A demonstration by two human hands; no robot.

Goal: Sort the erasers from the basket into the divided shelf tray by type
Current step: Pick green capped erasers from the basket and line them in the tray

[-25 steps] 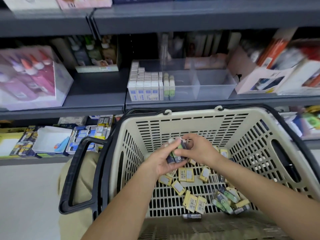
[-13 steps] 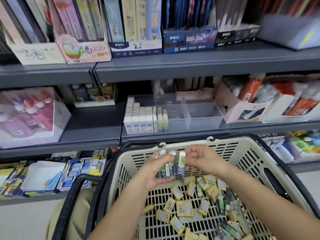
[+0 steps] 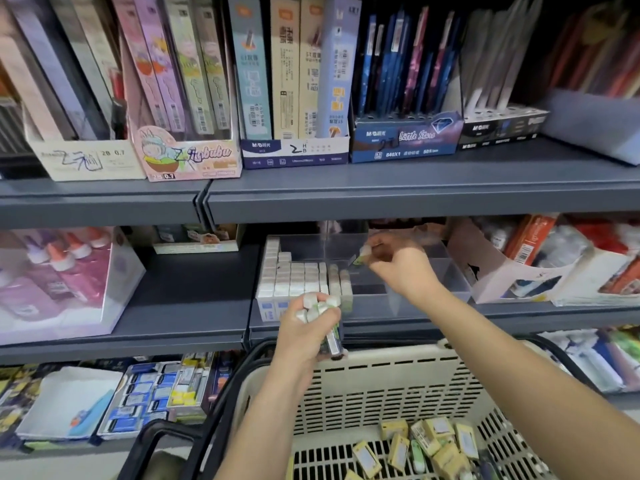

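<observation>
Our L hand (image 3: 304, 327) grips a bunch of erasers (image 3: 320, 304) upright, just above the basket (image 3: 381, 379) far rim. R hand (image 3: 398, 265) pinches one green-sleeved eraser (image 3: 362, 255) over the clear tray (image 3: 450, 271) on the mid shelf, right of the white rows (image 3: 294, 278) standing in it. Yellow erasers (image 3: 426, 441) lie loose in the basket, near right.

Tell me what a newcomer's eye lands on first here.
The left hand grips a bundle of white-tipped stick erasers above the beige plastic basket. The right hand pinches one green-and-white eraser over the clear divided shelf tray, whose left section holds white erasers. Yellow-sleeved erasers litter the basket floor.
</observation>
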